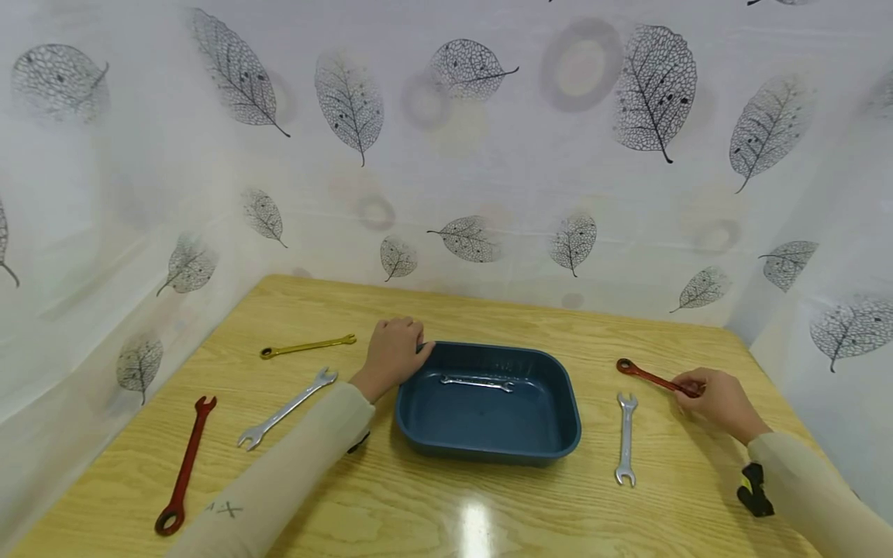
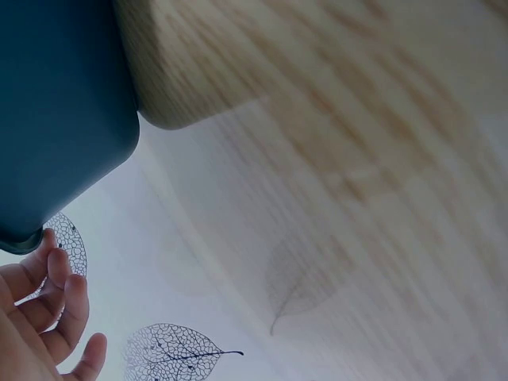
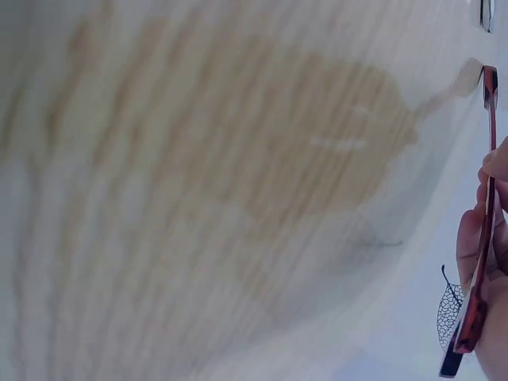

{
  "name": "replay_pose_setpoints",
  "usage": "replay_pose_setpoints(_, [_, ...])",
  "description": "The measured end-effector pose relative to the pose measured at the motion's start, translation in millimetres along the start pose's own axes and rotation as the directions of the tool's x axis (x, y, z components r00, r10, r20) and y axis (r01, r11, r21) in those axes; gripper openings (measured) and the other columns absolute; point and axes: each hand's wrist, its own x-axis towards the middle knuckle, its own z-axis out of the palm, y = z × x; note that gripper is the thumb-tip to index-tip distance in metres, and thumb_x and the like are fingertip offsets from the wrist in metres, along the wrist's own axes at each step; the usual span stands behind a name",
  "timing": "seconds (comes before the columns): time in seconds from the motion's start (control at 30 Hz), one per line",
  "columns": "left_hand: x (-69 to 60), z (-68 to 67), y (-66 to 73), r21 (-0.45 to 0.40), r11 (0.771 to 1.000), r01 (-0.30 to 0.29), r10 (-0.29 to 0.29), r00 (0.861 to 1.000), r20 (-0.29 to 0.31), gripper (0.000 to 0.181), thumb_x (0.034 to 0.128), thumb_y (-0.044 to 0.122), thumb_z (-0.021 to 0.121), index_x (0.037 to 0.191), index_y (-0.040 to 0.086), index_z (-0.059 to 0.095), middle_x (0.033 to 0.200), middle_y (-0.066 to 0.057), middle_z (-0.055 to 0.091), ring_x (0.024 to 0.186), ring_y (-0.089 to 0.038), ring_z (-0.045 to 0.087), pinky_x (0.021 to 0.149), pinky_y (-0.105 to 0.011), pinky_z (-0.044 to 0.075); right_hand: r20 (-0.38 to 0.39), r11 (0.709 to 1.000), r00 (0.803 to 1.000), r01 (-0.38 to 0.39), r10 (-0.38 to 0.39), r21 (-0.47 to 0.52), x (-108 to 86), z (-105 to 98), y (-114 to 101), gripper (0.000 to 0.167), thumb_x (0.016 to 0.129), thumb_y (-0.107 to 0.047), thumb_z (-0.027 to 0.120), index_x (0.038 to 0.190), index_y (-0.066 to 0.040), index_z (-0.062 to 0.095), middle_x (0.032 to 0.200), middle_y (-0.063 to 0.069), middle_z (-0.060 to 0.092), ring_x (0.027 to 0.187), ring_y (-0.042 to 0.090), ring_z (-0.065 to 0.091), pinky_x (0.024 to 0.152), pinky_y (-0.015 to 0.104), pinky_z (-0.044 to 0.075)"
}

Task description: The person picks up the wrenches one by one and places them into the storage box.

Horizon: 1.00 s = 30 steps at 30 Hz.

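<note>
A dark blue plastic basin (image 1: 481, 452) sits mid-table with a small silver wrench (image 1: 477, 382) lying inside along its far side. My left hand (image 1: 395, 353) grips the basin's far left corner by the rim; in the left wrist view its curled fingers (image 2: 67, 309) reach the rim. Off to the right, my right hand (image 1: 722, 403) holds a red ratchet wrench (image 1: 652, 377) by one end, its ring end pointing left. The right wrist view shows fingers and thumb around that red wrench (image 3: 490, 230). Nearer the basin lies a silver open-end wrench (image 1: 626, 440).
Left of the basin lie a gold wrench (image 1: 307, 346), a silver open-end wrench (image 1: 286, 411) and a long red wrench (image 1: 184, 469). White leaf-print sheeting (image 1: 488, 170) stands behind and beside the wooden table (image 1: 544, 511).
</note>
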Motion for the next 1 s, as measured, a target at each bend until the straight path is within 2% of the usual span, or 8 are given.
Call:
replay_pose_setpoints(0.2, [-0.1, 1.5, -0.7, -0.006, 1.000, -0.001, 0.001, 1.000, 0.003, 0.032, 0.0883, 0.036, 0.062, 0.068, 0.015, 0.048, 0.067, 0.000, 0.050, 0.072, -0.021, 0.057, 0.081, -0.044, 0.045, -0.007, 1.000, 1.000, 0.020, -0.019, 0.009, -1.3, -0.4, -1.4, 0.014, 0.080, -0.006, 0.068, 0.093, 0.001, 0.070, 0.083, 0.010, 0.067, 0.065, 0.000, 0.053, 0.057, 0.023, 0.045])
replay_pose_setpoints(0.4, [-0.3, 1.9, -0.9, -0.006, 1.000, 0.001, -0.001, 1.000, 0.003, 0.032, 0.0882, 0.036, 0.062, 0.068, 0.015, 0.048, 0.067, 0.001, 0.050, 0.072, -0.021, 0.057, 0.081, -0.044, 0.045, -0.062, 0.998, 0.996, 0.060, -0.059, 0.007, 0.9, -3.7, -2.7, 0.013, 0.079, -0.005, 0.071, 0.090, 0.000, 0.071, 0.078, 0.006, 0.067, 0.062, -0.006, 0.049, 0.055, 0.022, 0.044])
replay_pose_setpoints(0.57, [-0.6, 1.3, -0.8, -0.008, 1.000, -0.001, 0.001, 1.000, -0.001, 0.032, 0.0881, 0.036, 0.062, 0.068, 0.015, 0.049, 0.067, 0.001, 0.050, 0.072, -0.021, 0.057, 0.081, -0.044, 0.045, -0.101, 0.996, 0.991, 0.091, -0.090, -0.002, 3.0, -8.8, -6.8, 0.011, 0.078, -0.003, 0.071, 0.089, -0.002, 0.071, 0.074, 0.002, 0.063, 0.060, -0.006, 0.044, 0.053, 0.022, 0.039])
replay_pose_setpoints(1.0, [-0.7, -0.1, -0.4, -0.006, 1.000, -0.006, 0.006, 1.000, -0.005, 0.032, 0.0880, 0.036, 0.062, 0.068, 0.015, 0.049, 0.067, 0.000, 0.050, 0.071, -0.022, 0.057, 0.080, -0.044, 0.046, -0.160, 0.987, 0.974, 0.159, -0.158, -0.009, 4.3, -22.8, -35.3, 0.015, 0.076, -0.001, 0.072, 0.089, -0.006, 0.071, 0.078, 0.003, 0.065, 0.065, -0.008, 0.050, 0.053, 0.021, 0.043])
